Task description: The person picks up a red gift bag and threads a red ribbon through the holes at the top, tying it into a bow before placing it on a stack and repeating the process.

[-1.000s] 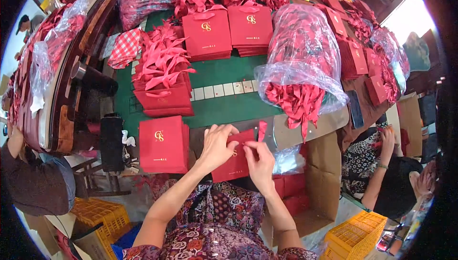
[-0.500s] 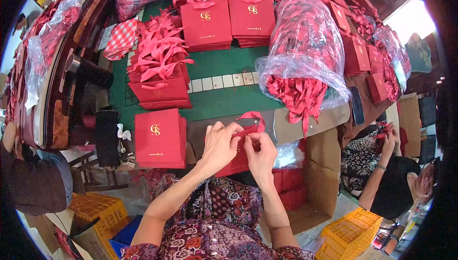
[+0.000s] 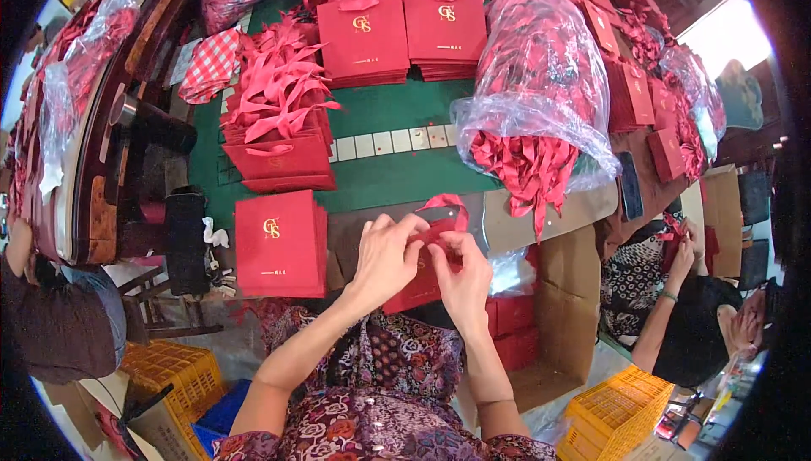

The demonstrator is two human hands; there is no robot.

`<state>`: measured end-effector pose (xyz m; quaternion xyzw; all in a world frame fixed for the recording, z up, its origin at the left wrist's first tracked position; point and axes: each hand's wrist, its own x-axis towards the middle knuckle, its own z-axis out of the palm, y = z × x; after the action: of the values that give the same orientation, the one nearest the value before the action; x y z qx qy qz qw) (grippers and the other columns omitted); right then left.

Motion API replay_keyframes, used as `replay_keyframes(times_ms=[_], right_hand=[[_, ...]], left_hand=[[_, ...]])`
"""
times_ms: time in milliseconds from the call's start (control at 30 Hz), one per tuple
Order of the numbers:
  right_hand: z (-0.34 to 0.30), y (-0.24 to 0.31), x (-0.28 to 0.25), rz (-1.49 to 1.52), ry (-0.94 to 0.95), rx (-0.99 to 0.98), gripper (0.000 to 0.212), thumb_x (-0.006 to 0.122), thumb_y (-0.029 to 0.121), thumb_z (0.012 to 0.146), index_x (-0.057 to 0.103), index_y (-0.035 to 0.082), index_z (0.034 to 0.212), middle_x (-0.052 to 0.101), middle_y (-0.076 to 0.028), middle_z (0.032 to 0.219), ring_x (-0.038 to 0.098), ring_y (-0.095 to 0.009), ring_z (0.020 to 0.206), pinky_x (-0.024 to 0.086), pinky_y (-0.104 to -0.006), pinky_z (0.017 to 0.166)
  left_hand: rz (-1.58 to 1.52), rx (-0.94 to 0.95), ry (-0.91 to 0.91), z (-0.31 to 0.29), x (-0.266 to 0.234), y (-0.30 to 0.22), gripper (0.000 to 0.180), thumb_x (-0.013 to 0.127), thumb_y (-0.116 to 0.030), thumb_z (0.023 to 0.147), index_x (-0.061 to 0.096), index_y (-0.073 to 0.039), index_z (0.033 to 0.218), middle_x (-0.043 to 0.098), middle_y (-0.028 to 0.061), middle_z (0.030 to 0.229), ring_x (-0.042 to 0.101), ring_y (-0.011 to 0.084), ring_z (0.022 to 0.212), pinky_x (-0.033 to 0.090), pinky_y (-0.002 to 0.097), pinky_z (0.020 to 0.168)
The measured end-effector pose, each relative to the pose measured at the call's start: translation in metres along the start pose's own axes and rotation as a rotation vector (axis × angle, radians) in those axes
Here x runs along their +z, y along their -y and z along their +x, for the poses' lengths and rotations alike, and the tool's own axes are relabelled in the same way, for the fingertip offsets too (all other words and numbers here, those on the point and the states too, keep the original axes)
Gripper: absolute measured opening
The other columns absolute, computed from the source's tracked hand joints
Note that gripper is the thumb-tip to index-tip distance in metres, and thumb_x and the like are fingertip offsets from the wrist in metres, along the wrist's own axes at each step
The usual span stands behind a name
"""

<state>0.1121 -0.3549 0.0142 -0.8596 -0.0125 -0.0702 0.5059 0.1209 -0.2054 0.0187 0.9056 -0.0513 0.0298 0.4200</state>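
Observation:
Both of my hands work at the top of a red paper gift bag (image 3: 411,295), close in front of me at the table's near edge. My left hand (image 3: 386,256) is closed on the bag's upper left part, thumb and fingers pinching. On the other side my right hand (image 3: 462,273) pinches the upper front of the bag. A red ribbon (image 3: 446,201) arcs above the bag's top edge and comes down behind my right fingers, where its end is hidden. Left of my hands lies a stack of flat red bags (image 3: 279,250) without visible ribbons.
Bags with ribbon handles (image 3: 283,161) stand on the green table (image 3: 380,186). More bag stacks (image 3: 363,38) stand behind. A clear plastic sack of ribbons (image 3: 541,81) lies at right. Below are a cardboard box (image 3: 570,309) and yellow crates (image 3: 617,410). A co-worker's hands (image 3: 688,245) are at right.
My right fingers have shifted slightly and loosened a little at the bag's top. The bag and my left hand stay almost in place. The whole view has moved slightly.

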Motion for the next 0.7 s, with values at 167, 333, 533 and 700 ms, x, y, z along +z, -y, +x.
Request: replay_keyframes(times_ms=[167,333,533,700], right_hand=[[-0.002,-0.004,-0.004,-0.199,0.027,-0.138,0.012,0.072,0.003,0.084,0.066,0.002,0.095,0.064,-0.013,0.087,0.064,-0.029,0.078,0.051,-0.0377,0.069],[0.005,-0.002,-0.005,-0.189,0.083,-0.239,0.016,0.072,0.001,0.082,0.066,0.002,0.097,0.064,-0.014,0.094,0.063,-0.031,0.087,0.051,-0.0385,0.076],[0.026,-0.002,-0.023,0.012,0.119,-0.219,0.010,0.070,0.004,0.084,0.069,0.004,0.094,0.063,-0.013,0.100,0.060,-0.031,0.095,0.049,-0.0394,0.084],[0.046,-0.012,-0.040,0.131,0.523,-0.148,0.008,0.064,0.006,0.090,0.067,-0.001,0.093,0.063,-0.012,0.090,0.064,-0.027,0.087,0.051,-0.0346,0.077]], left_hand=[[0.016,-0.030,0.029,0.001,-0.001,-0.004,0.016,0.068,-0.010,0.084,0.064,-0.009,0.100,0.073,0.0068,0.085,0.060,0.0285,0.087,0.041,0.0410,0.083],[0.042,-0.012,0.058,0.002,-0.005,0.003,0.018,0.073,-0.015,0.083,0.064,-0.009,0.097,0.073,0.0054,0.084,0.060,0.0265,0.087,0.040,0.0398,0.083],[0.033,0.054,0.074,-0.003,-0.009,-0.002,0.015,0.074,-0.014,0.080,0.065,-0.012,0.091,0.069,0.0030,0.077,0.057,0.0259,0.081,0.040,0.0400,0.079],[0.006,0.197,0.099,-0.008,-0.013,-0.011,0.014,0.075,-0.014,0.078,0.065,-0.012,0.087,0.069,0.0026,0.077,0.056,0.0246,0.079,0.039,0.0388,0.079]])
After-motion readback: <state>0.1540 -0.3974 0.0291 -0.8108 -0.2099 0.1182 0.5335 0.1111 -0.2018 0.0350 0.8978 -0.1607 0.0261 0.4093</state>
